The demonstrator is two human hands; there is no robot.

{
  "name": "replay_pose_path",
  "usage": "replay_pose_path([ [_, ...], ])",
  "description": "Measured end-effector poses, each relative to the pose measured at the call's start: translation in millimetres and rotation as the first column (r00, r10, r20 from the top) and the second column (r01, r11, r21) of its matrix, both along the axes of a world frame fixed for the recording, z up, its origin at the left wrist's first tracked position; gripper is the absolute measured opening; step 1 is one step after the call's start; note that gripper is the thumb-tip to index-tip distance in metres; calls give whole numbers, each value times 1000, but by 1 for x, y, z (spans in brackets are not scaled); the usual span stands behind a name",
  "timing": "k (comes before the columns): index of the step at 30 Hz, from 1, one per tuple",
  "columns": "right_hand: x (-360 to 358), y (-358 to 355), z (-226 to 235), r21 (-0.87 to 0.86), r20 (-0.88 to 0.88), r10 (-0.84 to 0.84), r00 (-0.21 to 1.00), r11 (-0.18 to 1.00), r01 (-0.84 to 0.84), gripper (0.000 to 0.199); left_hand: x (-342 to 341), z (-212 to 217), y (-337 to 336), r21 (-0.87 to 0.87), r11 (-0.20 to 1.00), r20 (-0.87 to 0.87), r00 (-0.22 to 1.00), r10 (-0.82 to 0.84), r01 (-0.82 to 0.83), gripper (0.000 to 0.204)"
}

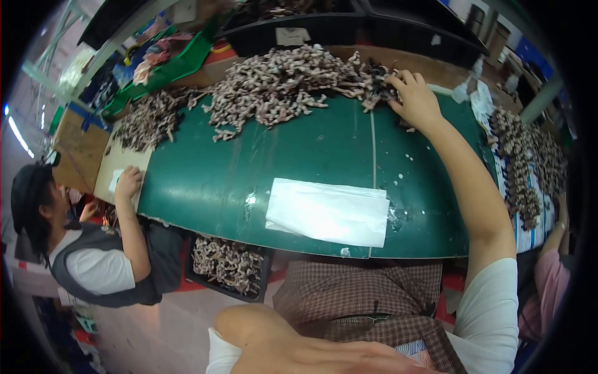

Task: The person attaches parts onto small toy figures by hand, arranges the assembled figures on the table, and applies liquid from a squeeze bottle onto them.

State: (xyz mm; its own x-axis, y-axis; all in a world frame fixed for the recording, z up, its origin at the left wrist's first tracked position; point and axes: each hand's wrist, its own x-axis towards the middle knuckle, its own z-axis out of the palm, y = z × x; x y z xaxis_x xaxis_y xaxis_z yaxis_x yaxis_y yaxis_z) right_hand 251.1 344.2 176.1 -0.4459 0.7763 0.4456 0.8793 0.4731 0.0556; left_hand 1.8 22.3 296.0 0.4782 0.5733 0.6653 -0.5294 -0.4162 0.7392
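Note:
At the far right of the green table (205,181), my right hand (414,100) reaches over a heap's end. Its fingers curl around some small dark pieces (379,84), their tips partly hidden among them. Beside these spreads a large heap of small pale pink-and-dark, knobbly figure-like pieces (274,81); their exact kind is unclear. My left hand (367,356) lies low across my checked apron (355,283), fingers stretched out and nothing visible in them. A white paper sheet (327,212) rests flat near the table's front edge, touched by neither hand.
Another pile (149,118) lies at the table's left, near a seated person (93,249) in a dark hat. Black bins (293,31) and a green tray (156,75) stand behind. A filled crate (227,265) sits below; rows of pieces (523,168) lie at right.

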Motion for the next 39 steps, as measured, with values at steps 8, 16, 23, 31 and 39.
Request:
replay_pose_path([
  [8,67,-45,-7,-36,-58,23,998,999,-25,54,21,2,-1,2,966,8,966,-258,258,99],
  [16,75,-79,-9,-22,-157,89,984,995,-93,52,24,-11,3,16,924,64,922,-382,382,79],
  [23,90,-125,11,-363,-378,185,907,872,-329,64,29,-44,3,-195,979,-331,944,-11,-57,63],
  [31,110,-117,1,-401,-338,127,933,877,-265,57,111,-89,96,457,800,-731,350,587,-388,49],
  [39,129,-127,17,-352,-270,-7,963,932,-91,57,169,-121,173,670,640,-693,-8,721,-376,28],
])
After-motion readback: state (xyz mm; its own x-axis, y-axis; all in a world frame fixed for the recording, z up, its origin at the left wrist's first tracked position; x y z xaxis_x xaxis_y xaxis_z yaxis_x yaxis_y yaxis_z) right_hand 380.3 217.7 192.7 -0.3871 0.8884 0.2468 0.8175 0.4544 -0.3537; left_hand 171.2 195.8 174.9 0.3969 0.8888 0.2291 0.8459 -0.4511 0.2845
